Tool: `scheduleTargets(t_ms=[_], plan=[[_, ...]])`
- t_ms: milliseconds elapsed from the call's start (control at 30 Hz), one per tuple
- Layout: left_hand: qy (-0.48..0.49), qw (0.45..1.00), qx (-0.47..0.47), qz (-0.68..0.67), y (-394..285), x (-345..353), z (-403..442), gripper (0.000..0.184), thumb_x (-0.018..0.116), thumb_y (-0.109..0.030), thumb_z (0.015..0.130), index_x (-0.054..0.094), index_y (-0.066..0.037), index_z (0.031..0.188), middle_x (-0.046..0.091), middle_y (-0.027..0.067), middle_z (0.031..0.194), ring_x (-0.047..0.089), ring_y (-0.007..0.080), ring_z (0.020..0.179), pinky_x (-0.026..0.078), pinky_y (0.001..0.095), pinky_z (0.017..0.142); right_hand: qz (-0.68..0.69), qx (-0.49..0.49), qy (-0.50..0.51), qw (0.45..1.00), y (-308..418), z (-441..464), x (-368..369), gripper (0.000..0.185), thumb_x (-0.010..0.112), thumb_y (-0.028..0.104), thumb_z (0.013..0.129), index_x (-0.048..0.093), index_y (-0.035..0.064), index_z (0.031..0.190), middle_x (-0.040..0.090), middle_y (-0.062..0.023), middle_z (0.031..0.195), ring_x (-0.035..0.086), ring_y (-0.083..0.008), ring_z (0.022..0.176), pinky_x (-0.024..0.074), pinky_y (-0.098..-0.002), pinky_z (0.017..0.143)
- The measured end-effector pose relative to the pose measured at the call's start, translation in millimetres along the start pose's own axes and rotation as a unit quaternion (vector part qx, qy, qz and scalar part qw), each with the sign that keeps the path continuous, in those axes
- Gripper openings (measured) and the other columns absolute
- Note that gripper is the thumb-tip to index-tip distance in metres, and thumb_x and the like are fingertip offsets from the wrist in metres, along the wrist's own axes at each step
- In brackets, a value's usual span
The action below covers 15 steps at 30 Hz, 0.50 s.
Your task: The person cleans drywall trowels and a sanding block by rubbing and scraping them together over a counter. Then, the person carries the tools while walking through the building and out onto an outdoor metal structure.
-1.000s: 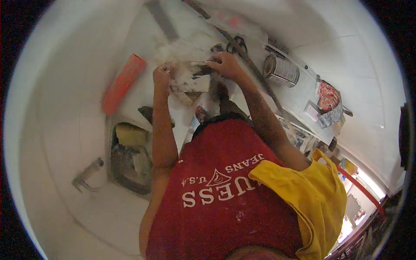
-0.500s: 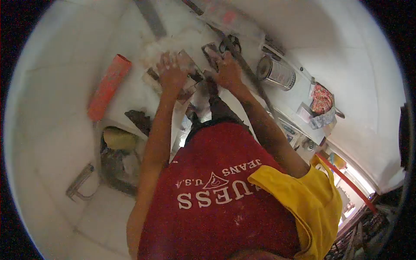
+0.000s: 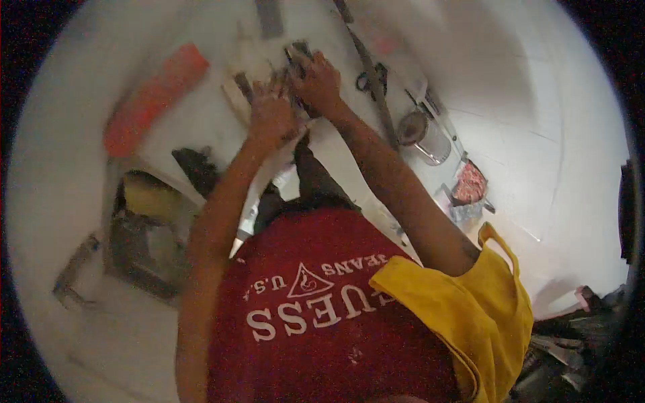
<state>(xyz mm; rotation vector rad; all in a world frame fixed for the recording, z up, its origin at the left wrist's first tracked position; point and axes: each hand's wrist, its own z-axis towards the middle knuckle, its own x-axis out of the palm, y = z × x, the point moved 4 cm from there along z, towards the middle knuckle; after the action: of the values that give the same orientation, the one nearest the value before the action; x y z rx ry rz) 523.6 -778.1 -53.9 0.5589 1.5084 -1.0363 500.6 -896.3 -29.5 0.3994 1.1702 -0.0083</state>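
Observation:
My left hand (image 3: 274,114) lies with its fingers stretched over a pale flat piece with dark strips (image 3: 240,91). Motion smears its fingertips. Close beside it, my right hand (image 3: 316,82) has its fingers bent over a dark, flat, block-like thing (image 3: 295,50), whose exact kind is unclear. The two hands nearly touch, and the right one sits slightly farther from my body. Dust or pale powder marks the light floor around the piece. Beneath my wrists, the piece's near side is hidden.
An orange-red tube (image 3: 158,97) lies on the left. Below it stand a grey tray (image 3: 114,235) with a yellowish sponge-like thing (image 3: 151,195) and a metal frame tool (image 3: 75,272). On the right are a long bar (image 3: 376,91), a metal can (image 3: 430,142) and a red patterned bundle (image 3: 470,183).
My right hand has moved left with the dark block-like thing, from beside the bar to beside my left hand. The whole view has tilted and shifted.

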Motion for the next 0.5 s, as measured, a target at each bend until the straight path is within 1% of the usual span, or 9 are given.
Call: scheduleTargets(t_ms=[33,67,100,133,200,233,333,400,500], plan=[[0.025,1.0,-0.005,0.0,-4,-31,3,0.087,0.069,-0.047,0.066,0.04,0.001,0.132,0.033,0.0167,0.143,0.029,0.0316,0.133,0.021,0.0553,0.106,0.013,0.006,0.014,1.0,7,16,-8,0.044,0.066,0.027,0.073,0.058,0.0199,0.116,0.054,-0.0159,0.091,0.06,-0.0337,0.077,0.0497,-0.0426,0.065],[0.026,1.0,-0.014,-0.006,-1,-24,2,0.086,0.069,-0.046,0.067,0.04,0.002,0.132,0.034,0.0172,0.142,0.029,0.0311,0.133,0.02,0.0562,0.106,0.03,0.012,0.027,0.999,12,20,-9,0.042,0.066,0.026,0.074,0.059,0.0191,0.114,0.054,-0.0155,0.09,0.059,-0.0333,0.077,0.0498,-0.0421,0.064],[0.027,0.999,-0.023,-0.011,3,-17,1,0.084,0.068,-0.045,0.068,0.041,0.003,0.131,0.034,0.0177,0.142,0.03,0.0307,0.133,0.02,0.0571,0.106,0.015,-0.017,-0.019,1.0,6,3,-5,0.04,0.065,0.024,0.074,0.059,0.0197,0.114,0.054,-0.0145,0.088,0.059,-0.0329,0.075,0.0495,-0.0415,0.063],[0.028,0.999,-0.032,-0.017,7,-10,0,0.083,0.068,-0.044,0.068,0.041,0.003,0.131,0.035,0.0182,0.141,0.031,0.0302,0.132,0.02,0.058,0.106,0.023,-0.003,0.031,0.999,1,-24,-5,0.04,0.065,0.023,0.075,0.059,0.0197,0.114,0.054,-0.0142,0.088,0.059,-0.0328,0.075,0.0495,-0.0414,0.063],[-0.058,0.998,-0.026,-0.031,10,-5,3,0.081,0.066,-0.042,0.07,0.041,0.004,0.131,0.036,0.0183,0.141,0.032,0.03,0.132,0.019,0.0583,0.106,0.026,0.032,0.125,0.991,-1,-76,-25,0.04,0.064,0.022,0.076,0.059,0.0197,0.115,0.054,-0.0137,0.088,0.059,-0.0326,0.075,0.0496,-0.0411,0.063],[-0.084,0.996,-0.025,-0.033,10,-5,7,0.079,0.066,-0.041,0.07,0.041,0.004,0.13,0.036,0.0183,0.141,0.033,0.0299,0.132,0.019,0.0583,0.106,0.029,0.021,0.116,0.993,-2,-70,-29,0.04,0.064,0.022,0.076,0.059,0.0199,0.115,0.054,-0.0138,0.088,0.059,-0.0326,0.075,0.0495,-0.0414,0.063],[-0.03,0.999,-0.028,0.014,8,-1,0,0.077,0.065,-0.038,0.07,0.043,0.005,0.13,0.036,0.0181,0.141,0.033,0.0299,0.131,0.019,0.0572,0.106,0.046,-0.004,0.077,0.996,6,-59,-27,0.041,0.065,0.019,0.075,0.058,0.0207,0.115,0.053,-0.0142,0.089,0.059,-0.0326,0.075,0.0496,-0.0415,0.063],[0.0,0.999,-0.036,0.039,7,-9,4,0.077,0.066,-0.038,0.069,0.043,0.004,0.13,0.035,0.0181,0.141,0.033,0.0298,0.131,0.019,0.0564,0.107,0.049,-0.05,0.036,0.997,3,-16,-2,0.043,0.066,0.017,0.074,0.058,0.0218,0.116,0.053,-0.0146,0.089,0.059,-0.0328,0.075,0.0497,-0.0407,0.061],[0.052,0.998,-0.044,-0.001,9,-14,2,0.081,0.068,-0.039,0.066,0.043,0.005,0.13,0.034,0.0179,0.142,0.033,0.03,0.132,0.019,0.0561,0.107,0.007,-0.019,0.028,0.999,5,2,12,0.045,0.067,0.017,0.074,0.057,0.0222,0.117,0.052,-0.0151,0.089,0.058,-0.0332,0.074,0.0497,-0.0402,0.062]])
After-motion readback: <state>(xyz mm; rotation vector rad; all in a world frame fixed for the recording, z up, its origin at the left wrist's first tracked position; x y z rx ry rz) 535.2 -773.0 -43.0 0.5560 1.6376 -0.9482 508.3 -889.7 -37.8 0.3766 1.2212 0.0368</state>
